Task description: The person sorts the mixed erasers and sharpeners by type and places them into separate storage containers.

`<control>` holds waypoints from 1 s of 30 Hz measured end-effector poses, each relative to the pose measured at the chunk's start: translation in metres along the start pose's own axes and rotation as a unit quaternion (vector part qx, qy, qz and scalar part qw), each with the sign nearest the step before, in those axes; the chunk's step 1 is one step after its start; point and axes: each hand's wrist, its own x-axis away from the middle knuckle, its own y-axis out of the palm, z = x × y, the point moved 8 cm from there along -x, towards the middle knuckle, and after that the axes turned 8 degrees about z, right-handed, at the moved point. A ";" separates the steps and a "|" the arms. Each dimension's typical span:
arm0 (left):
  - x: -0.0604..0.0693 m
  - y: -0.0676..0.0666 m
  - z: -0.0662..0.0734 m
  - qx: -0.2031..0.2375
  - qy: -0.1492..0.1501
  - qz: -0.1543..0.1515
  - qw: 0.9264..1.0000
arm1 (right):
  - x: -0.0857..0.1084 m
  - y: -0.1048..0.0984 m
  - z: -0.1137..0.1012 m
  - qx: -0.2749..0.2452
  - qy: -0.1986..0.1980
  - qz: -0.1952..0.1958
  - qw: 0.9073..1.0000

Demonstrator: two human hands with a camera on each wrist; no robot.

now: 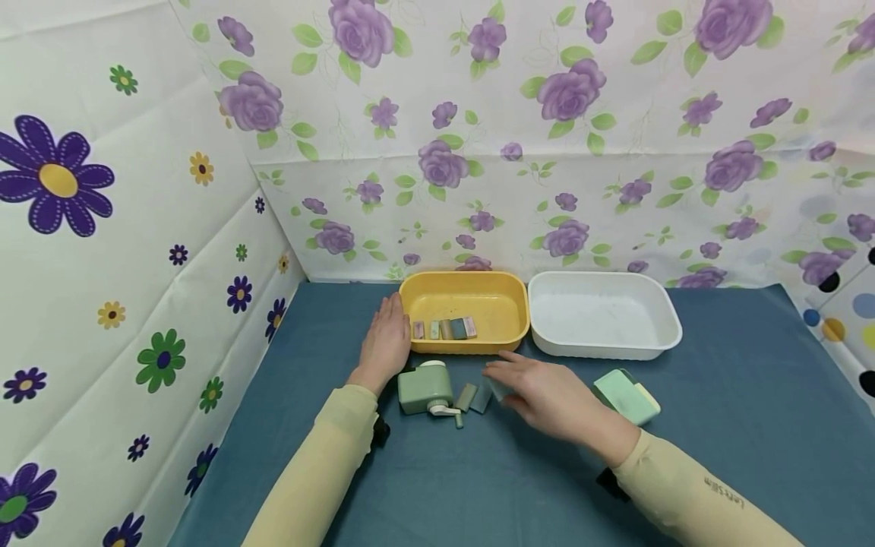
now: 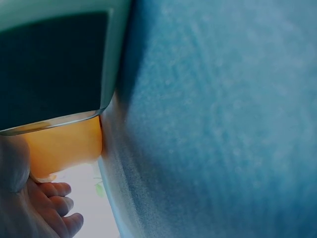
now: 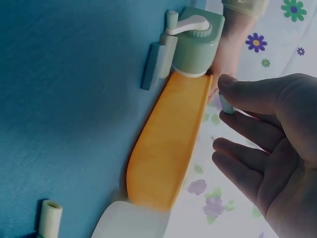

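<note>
My left hand (image 1: 386, 336) rests along the left side of the yellow tray (image 1: 465, 347), fingers straight, touching its rim. Between thumb and forefinger, my right hand (image 1: 547, 396) pinches a small pale grey-green block (image 3: 226, 104), held above the cloth in front of the tray. Two more small blocks, one olive (image 1: 466, 397) and one blue-grey (image 1: 481, 398), lie side by side below that hand. Just left of them is a green hand-crank pencil sharpener (image 1: 424, 389) with a white crank. Several small blocks (image 1: 458, 329), pink, pale green, tan and dark grey, line the tray's front inside edge.
A white tray (image 1: 604, 351) stands directly right of the yellow one. A mint-green object with a cream part (image 1: 626, 396) lies beyond my right wrist. Blue cloth (image 1: 478, 486) covers the table, and flowered sheets (image 1: 513, 190) hang behind and to the left.
</note>
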 end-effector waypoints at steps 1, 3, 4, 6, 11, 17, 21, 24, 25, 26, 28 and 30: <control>0.000 0.000 0.000 0.001 0.000 0.000 1.000 | -0.001 -0.001 0.001 0.002 0.003 0.003 1.000; 0.000 0.000 0.000 0.001 0.001 0.000 1.000 | -0.005 -0.002 0.003 0.005 0.009 0.007 1.000; 0.000 0.000 0.000 0.002 0.001 0.000 1.000 | -0.006 -0.002 0.004 0.005 0.012 0.009 1.000; 0.000 0.000 -0.001 0.002 0.002 0.000 1.000 | -0.010 -0.003 0.007 0.005 0.020 0.014 1.000; 0.001 0.000 -0.001 0.003 0.002 0.001 1.000 | -0.018 -0.005 0.014 -0.001 0.041 0.033 0.999; 0.000 0.000 0.000 0.007 0.003 0.004 1.000 | -0.029 -0.002 0.027 -0.010 0.078 0.040 0.996; 0.000 0.000 0.000 0.007 0.002 0.003 1.000 | -0.036 -0.001 0.036 -0.014 0.103 0.045 0.994; 0.000 0.001 -0.001 0.005 0.003 0.003 1.000 | -0.042 0.002 0.043 -0.023 0.123 0.047 0.991; 0.000 0.001 0.000 0.004 0.003 0.003 1.000 | -0.043 0.003 0.046 -0.025 0.130 0.046 0.990; -0.001 0.000 0.000 0.003 0.004 0.002 1.000 | -0.045 0.004 0.048 -0.026 0.136 0.046 0.989; -0.001 0.000 0.000 0.001 0.006 0.003 1.000 | -0.047 0.006 0.052 -0.028 0.144 0.045 0.988; 0.000 -0.001 0.001 0.001 0.007 0.001 1.000 | -0.049 0.008 0.055 -0.025 0.150 0.045 0.987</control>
